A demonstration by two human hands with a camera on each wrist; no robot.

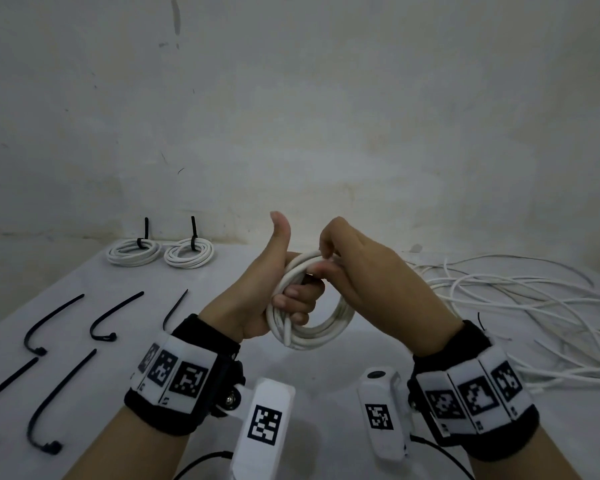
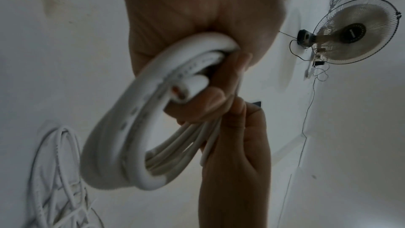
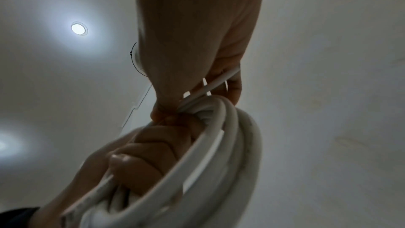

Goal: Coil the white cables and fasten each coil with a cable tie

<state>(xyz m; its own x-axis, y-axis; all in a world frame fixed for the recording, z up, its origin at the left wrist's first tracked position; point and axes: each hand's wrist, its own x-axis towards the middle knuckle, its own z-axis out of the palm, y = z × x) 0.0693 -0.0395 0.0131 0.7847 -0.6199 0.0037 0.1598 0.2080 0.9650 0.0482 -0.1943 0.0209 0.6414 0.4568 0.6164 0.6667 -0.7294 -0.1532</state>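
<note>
A white cable coil hangs above the table's middle, held in my left hand, whose fingers curl through its loops while the thumb sticks up. The same coil fills the left wrist view, with a cut cable end by the fingers. My right hand pinches the cable at the coil's top with thumb and fingertips; the right wrist view shows the coil and a thin strand under those fingers. Several black cable ties lie on the left of the table.
Two tied coils sit at the table's back left, each with a black tie sticking up. A tangle of loose white cables covers the right side of the white table. A wall fan shows in the left wrist view.
</note>
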